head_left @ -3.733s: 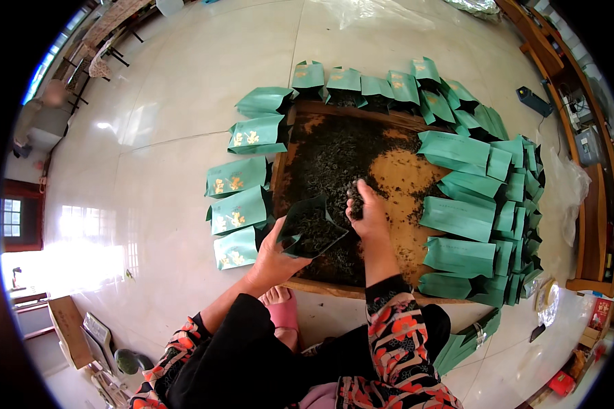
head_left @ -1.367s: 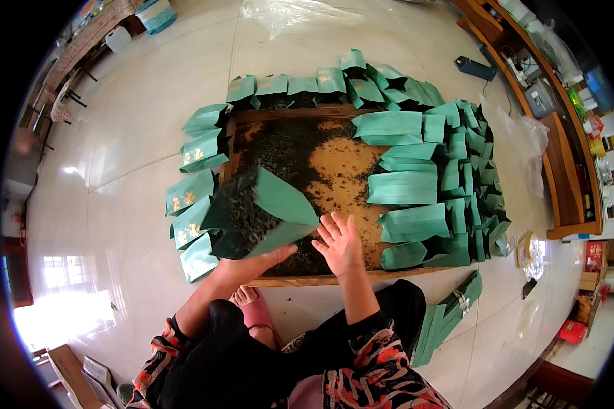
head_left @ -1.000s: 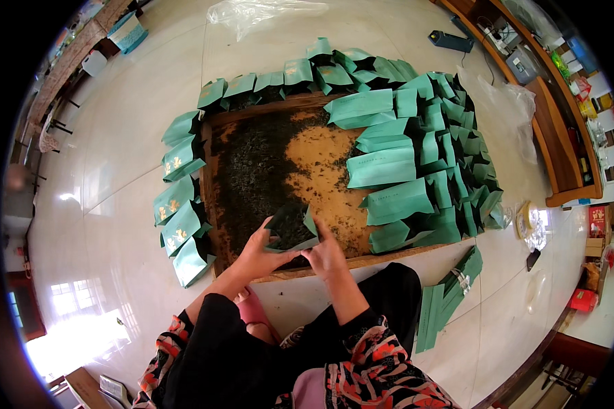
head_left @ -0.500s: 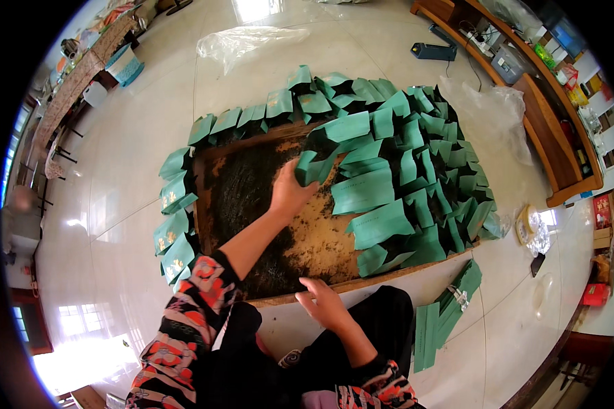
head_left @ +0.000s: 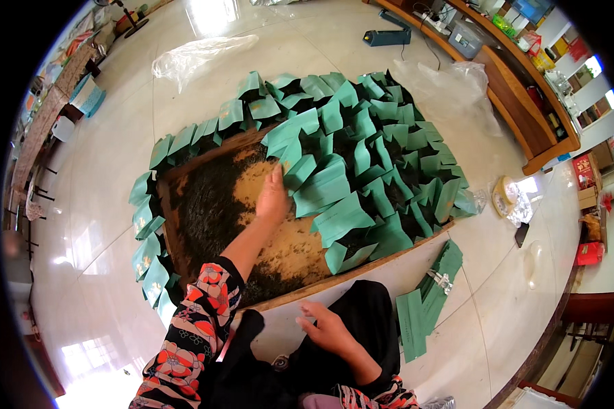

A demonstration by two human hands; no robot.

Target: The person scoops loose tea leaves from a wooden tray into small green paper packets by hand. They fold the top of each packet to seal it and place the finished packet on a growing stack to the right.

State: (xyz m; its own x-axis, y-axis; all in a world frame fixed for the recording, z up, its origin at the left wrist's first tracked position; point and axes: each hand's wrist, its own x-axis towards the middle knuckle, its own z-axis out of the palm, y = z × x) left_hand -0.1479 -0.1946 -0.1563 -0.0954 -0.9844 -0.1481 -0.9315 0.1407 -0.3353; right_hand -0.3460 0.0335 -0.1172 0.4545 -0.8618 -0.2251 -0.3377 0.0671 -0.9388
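Note:
My left hand (head_left: 273, 199) is over the wooden tray (head_left: 174, 235), its fingers stretched up along the near side of a green paper bag (head_left: 299, 173). That bag stands at the edge of a dense group of open green bags (head_left: 361, 160) with dark contents. Dark, loose, leaf-like material (head_left: 208, 204) covers the tray's left part, and bare tan board shows beside the bags. My right hand (head_left: 326, 328), with fingers apart and nothing in it, hovers above my lap by the tray's near edge.
More green bags (head_left: 150, 218) line the tray's left and far sides. Flat green bags (head_left: 426, 296) lie on the floor to the right. Plastic sheeting (head_left: 201, 58), a roll of tape (head_left: 505, 195), a phone (head_left: 522, 234) and a wooden cabinet (head_left: 525, 112) surround the work area.
The green bag that my left hand carried over the tray now stands against the other bags. My fingers have straightened beside it. The view has shifted, and my right hand stays near my lap.

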